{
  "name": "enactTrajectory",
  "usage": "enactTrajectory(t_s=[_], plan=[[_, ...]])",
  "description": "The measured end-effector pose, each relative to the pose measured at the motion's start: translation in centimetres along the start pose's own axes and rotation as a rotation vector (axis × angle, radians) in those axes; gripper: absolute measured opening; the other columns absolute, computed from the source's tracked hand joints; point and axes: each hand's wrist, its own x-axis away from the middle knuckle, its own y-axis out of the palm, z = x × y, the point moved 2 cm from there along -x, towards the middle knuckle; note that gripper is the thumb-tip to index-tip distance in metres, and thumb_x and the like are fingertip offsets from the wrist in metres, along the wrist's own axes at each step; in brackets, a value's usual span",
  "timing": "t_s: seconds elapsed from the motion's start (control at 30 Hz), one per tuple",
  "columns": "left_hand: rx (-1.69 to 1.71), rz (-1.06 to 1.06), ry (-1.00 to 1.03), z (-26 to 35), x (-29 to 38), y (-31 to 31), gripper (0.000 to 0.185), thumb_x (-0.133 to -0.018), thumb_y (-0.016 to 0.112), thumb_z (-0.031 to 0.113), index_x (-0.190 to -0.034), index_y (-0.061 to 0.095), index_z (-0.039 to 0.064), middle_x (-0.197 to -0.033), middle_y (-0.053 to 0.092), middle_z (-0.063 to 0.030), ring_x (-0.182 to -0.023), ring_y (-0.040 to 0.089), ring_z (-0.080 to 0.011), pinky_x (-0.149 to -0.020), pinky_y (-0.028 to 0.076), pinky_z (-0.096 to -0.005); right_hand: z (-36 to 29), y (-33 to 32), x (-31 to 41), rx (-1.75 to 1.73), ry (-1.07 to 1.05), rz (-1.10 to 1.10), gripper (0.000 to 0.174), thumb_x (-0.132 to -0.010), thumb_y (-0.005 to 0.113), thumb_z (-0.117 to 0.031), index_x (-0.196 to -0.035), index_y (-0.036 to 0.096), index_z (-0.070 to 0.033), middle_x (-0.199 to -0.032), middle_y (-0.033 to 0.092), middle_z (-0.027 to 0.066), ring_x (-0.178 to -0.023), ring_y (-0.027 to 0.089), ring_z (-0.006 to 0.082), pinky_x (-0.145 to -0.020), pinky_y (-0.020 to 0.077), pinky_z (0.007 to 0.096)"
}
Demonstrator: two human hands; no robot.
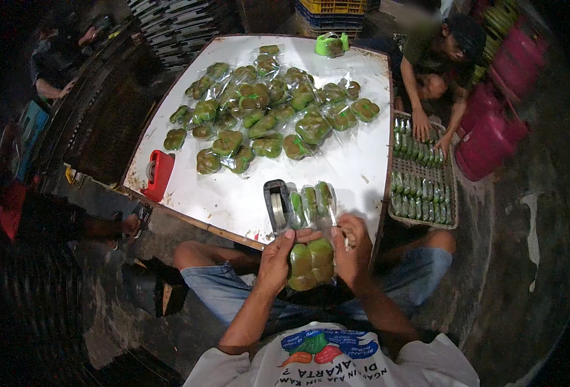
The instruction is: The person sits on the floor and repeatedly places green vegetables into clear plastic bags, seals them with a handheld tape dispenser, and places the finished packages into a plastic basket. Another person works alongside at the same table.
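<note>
Between my hands, near the table's front edge, is a clear plastic bag holding a green-brown lobed bun or cake point(311, 263). My left hand point(277, 256) grips the bag's left side, its fingers behind the plastic. My right hand point(355, 246) pinches the bag at its upper right. Just beyond my hands, several wrapped green pieces point(309, 203) stand in a row beside a black tape dispenser point(277, 205). Farther back on the white table point(169, 116) lies a loose pile of similar bagged buns or cakes point(253, 96).
A red tape dispenser point(159, 175) stands at the table's left edge, a green one point(332, 44) at the far edge. On the right, a co-worker's hands point(423, 126) touch packs in a plastic crate point(423, 167). Pink gas cylinders point(488, 140) stand beyond. Another person's arm point(55, 90) is at left.
</note>
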Motion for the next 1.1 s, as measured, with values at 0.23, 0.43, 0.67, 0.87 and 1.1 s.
enactTrajectory(t_s=[0.23,0.43,0.67,0.87,1.1], plan=[[-0.576,-0.024,0.373,1.8,1.4,0.7,0.038,-0.107,0.049,0.028,-0.120,0.068,-0.003,-0.124,0.069,-0.0155,-0.121,0.061,-0.0279,-0.105,0.045,-0.0384,-2.1,1.7,2.2,-0.109,0.082,-0.287,0.047,-0.098,0.063,-0.016,-0.138,0.051,0.005,-0.146,0.051,0.0210,-0.120,0.062,0.0309,-0.100,0.0486,0.0385],[-0.992,0.275,0.837,0.1,2.1,0.4,0.036,-0.093,0.070,0.016,-0.126,0.066,0.002,-0.136,0.059,-0.0199,-0.130,0.053,-0.0341,-0.107,0.042,-0.0424,-0.8,1.5,1.4,-0.946,0.578,-0.477,0.028,-0.100,0.062,-0.019,-0.119,0.071,0.000,-0.149,0.050,0.0131,-0.131,0.051,0.0223,-0.104,0.0453,0.0345],[-0.923,-0.046,0.266,1.9,1.5,-1.3,0.024,-0.087,0.079,0.018,-0.102,0.073,-0.001,-0.092,0.073,-0.0134,-0.084,0.068,-0.0190,-0.078,0.052,-0.0328,1.5,1.1,2.1,-0.339,0.426,-0.314,0.019,-0.096,0.067,-0.019,-0.102,0.074,-0.002,-0.122,0.070,0.0133,-0.110,0.066,0.0257,-0.092,0.0524,0.0376],[-0.679,0.097,0.430,0.3,2.0,-2.1,0.018,-0.092,0.074,0.017,-0.092,0.072,0.000,-0.088,0.066,-0.0067,-0.087,0.061,-0.0153,-0.080,0.047,-0.0288,-1.5,0.2,0.9,0.020,-0.190,-0.474,0.015,-0.089,0.074,-0.016,-0.098,0.073,-0.004,-0.092,0.070,0.0117,-0.083,0.069,0.0262,-0.073,0.0536,0.0366],[-0.640,0.091,0.084,-1.1,2.7,-4.8,0.016,-0.095,0.070,0.019,-0.093,0.071,0.003,-0.095,0.060,-0.0027,-0.090,0.055,-0.0121,-0.082,0.043,-0.0269,-0.5,1.4,1.3,0.133,0.084,-0.574,0.017,-0.090,0.075,-0.019,-0.086,0.071,-0.003,-0.082,0.065,0.0110,-0.075,0.064,0.0183,-0.069,0.0515,0.0325]])
